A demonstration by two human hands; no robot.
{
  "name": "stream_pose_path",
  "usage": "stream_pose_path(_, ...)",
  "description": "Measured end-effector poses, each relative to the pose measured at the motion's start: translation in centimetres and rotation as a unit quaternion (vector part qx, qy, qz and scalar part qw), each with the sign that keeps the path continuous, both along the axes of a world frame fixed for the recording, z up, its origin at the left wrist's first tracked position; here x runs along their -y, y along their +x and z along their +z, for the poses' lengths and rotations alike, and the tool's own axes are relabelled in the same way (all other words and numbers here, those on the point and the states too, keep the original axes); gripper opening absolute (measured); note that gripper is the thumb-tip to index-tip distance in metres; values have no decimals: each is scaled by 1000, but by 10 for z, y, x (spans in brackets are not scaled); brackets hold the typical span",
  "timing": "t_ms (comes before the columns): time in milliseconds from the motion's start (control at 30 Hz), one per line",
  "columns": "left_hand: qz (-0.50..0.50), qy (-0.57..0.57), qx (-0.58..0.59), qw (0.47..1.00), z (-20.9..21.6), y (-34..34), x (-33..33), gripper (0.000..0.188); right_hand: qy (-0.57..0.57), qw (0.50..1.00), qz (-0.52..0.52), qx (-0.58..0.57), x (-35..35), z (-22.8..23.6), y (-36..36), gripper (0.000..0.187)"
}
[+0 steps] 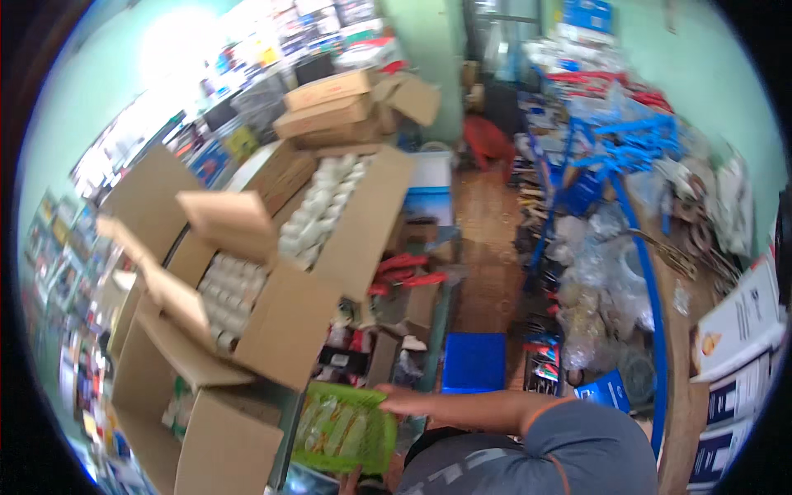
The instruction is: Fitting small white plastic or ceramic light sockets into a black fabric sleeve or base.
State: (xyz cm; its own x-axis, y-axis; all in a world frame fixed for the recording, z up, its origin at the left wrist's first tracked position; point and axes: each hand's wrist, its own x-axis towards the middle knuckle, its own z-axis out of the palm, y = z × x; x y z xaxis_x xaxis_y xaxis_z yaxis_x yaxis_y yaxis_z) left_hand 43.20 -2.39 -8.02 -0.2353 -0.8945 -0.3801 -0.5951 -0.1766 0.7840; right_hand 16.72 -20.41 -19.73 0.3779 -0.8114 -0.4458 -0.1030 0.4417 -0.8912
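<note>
Basket (388, 439), green, rim in right hand (403, 401).

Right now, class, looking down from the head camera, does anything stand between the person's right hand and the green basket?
Nothing visible does: the right hand is already at the upper right corner of the green basket. The packets lie inside it, not between.

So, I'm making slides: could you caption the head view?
Right hand holding a lime-green plastic basket near open brown cardboard boxes.
</note>
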Motion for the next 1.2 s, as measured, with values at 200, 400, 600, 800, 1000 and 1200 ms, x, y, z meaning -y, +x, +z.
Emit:
stream_pose_path(200,-110,-118,34,986,-1,-29,33,85,70,986,-120,96,-23,-5,-77,48)
stream_pose_path(400,-235,-106,34,966,3,-72,78,92,116,953,-244,134,-60,-14,-139,51)
stream_pose_path(600,-340,-31,69,937,-17,-123,104,99,129,898,-357,223,-115,-70,-188,50)
stream_pose_path(800,-313,-75,-31,946,-37,-141,108,80,180,771,-580,190,-165,-154,-206,38)
stream_pose_path(1000,-197,-51,-54,978,-45,-122,99,64,196,642,-680,295,-162,-259,-205,30)
stream_pose_path(1200,-149,-80,33,985,-59,-96,85,54,207,531,-753,329,-157,-316,-200,43)
